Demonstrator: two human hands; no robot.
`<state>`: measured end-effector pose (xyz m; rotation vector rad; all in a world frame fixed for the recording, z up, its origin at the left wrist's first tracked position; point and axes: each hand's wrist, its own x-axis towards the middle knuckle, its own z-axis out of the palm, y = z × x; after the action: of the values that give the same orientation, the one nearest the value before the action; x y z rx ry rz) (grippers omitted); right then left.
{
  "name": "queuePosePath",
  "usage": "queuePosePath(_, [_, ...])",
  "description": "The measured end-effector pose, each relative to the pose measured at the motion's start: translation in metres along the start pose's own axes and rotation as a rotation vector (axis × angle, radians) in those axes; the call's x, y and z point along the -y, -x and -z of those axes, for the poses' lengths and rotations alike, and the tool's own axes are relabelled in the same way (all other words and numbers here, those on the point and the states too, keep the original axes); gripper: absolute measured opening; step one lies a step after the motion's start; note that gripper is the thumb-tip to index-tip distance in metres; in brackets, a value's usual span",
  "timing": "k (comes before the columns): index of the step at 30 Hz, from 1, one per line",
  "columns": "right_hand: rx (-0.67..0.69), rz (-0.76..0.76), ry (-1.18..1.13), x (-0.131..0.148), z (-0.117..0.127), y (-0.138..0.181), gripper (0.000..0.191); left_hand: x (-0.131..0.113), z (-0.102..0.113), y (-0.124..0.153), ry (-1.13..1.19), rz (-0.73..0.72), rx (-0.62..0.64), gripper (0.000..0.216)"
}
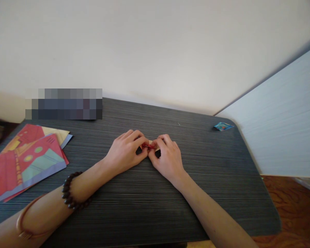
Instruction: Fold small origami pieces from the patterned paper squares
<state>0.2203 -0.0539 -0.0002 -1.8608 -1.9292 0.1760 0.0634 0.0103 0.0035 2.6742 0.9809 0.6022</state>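
Note:
Near the middle of the dark table, my left hand [129, 148] and my right hand [167, 156] meet over a small piece of red and cream paper [151, 146]. Both hands pinch it between thumb and fingertips, one from each side. Most of the paper is covered by the fingers, so its full folded shape is hidden. A beaded bracelet [69, 191] and a copper-coloured bangle [22, 225] circle my left forearm.
Printed red, yellow and green paper sheets [28, 162] lie at the table's left. A small blue folded paper piece [223, 126] sits at the far right corner. A blurred-out object [67, 105] stands at the back left. The table [209, 179] meets a wall and a pale panel [279, 124].

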Motion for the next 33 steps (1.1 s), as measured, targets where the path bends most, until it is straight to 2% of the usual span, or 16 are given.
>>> queuePosePath(2, [0.005,0.002,-0.022,-0.002,0.001,0.0,0.01,0.007,0.004,-0.001,0.063,-0.046,0.022,0.018])
queuePosePath(5, [0.016,0.025,-0.089,-0.007,0.003,-0.001,0.01,0.024,0.012,-0.005,0.231,-0.181,0.176,0.027])
queuePosePath(7, [0.032,0.059,-0.157,-0.013,0.006,-0.002,0.012,0.035,0.016,-0.006,0.332,-0.125,0.211,0.029])
queuePosePath(11, [0.101,0.115,-0.373,-0.032,0.013,-0.006,0.024,0.045,0.016,-0.007,0.367,0.023,0.201,0.029])
queuePosePath(13, [0.132,0.084,-0.485,-0.043,0.016,-0.008,0.031,0.045,0.014,-0.007,0.406,0.042,0.171,0.026])
queuePosePath(16, [0.13,0.015,-0.582,-0.054,0.017,-0.01,0.023,0.048,0.014,-0.008,0.496,0.031,0.145,0.023])
queuePosePath(23, [-0.014,0.005,-0.606,-0.051,0.013,-0.008,0.014,0.059,0.015,-0.009,0.547,0.025,0.186,0.022])
queuePosePath(33, [-0.083,0.125,-0.436,-0.04,0.008,-0.008,0.01,0.055,0.013,-0.007,0.581,0.013,0.152,0.019])
